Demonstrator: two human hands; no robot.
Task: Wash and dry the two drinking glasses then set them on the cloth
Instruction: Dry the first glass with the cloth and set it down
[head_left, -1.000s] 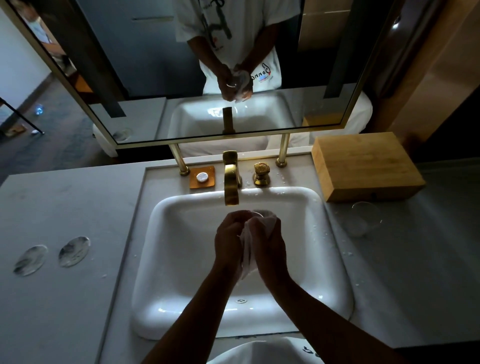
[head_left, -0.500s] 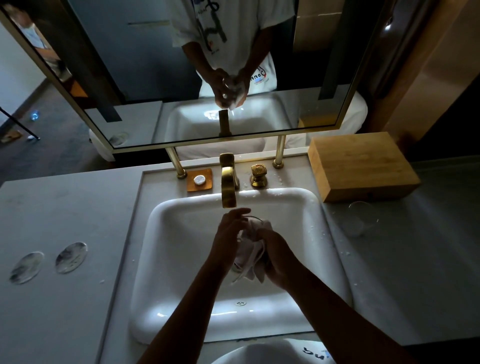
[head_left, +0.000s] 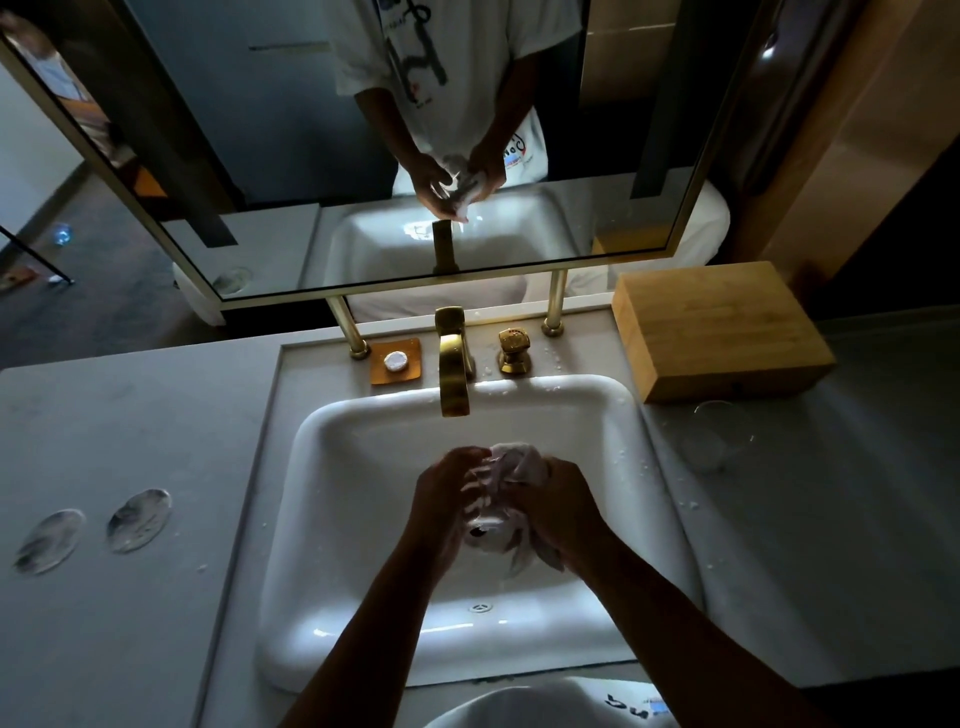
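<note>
Over the white sink (head_left: 363, 519) both hands work on one clear drinking glass (head_left: 485, 512). My left hand (head_left: 447, 499) grips the glass from the left. My right hand (head_left: 558, 514) holds a crumpled white cloth (head_left: 519, 462) bunched against and around the glass, so most of the glass is hidden. The second drinking glass (head_left: 719, 436) stands on the grey counter to the right of the sink, just in front of the wooden box.
A gold faucet (head_left: 453, 364) and its handle (head_left: 514, 351) stand behind the basin, beside a soap dish (head_left: 396, 361). A wooden box (head_left: 722, 330) sits at the back right. Two round coasters (head_left: 93, 530) lie on the left counter. Water drops dot the counter. A mirror (head_left: 363, 156) hangs behind.
The hands have sunk lower into the basin and the cloth has shifted from between the palms to the top and right side of the glass.
</note>
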